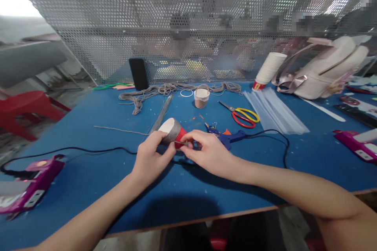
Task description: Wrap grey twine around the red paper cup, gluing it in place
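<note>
A paper cup (174,130), white inside and red near its base, lies tilted between my hands. Grey cord is wound around the part near its rim. My left hand (153,155) grips the cup at its rim end, fingers closed on it. At the red end, my right hand (207,151) pinches a piece of grey cord (182,143) against the cup. A loose length of cord (120,130) trails leftward over the table. Just beyond my right hand lies a blue glue gun (232,137), partly hidden by that hand.
Behind are a small cord-handled basket (201,100), scissors (243,115), grey cord bundles (167,89), a phone (138,73), stacked paper cups (270,68) and clear plastic strips (275,110). Power strips (35,184) and a black cable (88,149) lie nearer. A perforated metal screen (153,39) borders the table.
</note>
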A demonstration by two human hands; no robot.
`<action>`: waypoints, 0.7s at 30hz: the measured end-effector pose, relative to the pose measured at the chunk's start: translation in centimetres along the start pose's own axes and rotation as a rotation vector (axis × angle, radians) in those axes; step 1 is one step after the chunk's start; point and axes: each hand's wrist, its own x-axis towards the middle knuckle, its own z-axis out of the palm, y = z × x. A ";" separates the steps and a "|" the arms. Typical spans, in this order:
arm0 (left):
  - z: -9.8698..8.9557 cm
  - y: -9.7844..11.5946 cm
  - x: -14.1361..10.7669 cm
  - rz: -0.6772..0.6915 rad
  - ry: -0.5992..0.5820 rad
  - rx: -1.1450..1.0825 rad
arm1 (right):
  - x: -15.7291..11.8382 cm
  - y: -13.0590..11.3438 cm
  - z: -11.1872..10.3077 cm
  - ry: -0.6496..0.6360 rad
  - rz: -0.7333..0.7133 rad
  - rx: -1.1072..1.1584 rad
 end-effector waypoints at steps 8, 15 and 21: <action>-0.2 0.9 0.1 -0.162 -0.141 -0.168 | 0.3 1.1 -0.5 0.117 -0.381 -0.432; -0.2 1.2 0.3 -0.263 -0.213 -0.228 | 0.4 0.9 -0.2 0.140 -0.277 -0.328; -0.3 1.2 0.2 -0.296 -0.225 -0.244 | 0.4 0.8 -0.2 0.144 -0.233 -0.291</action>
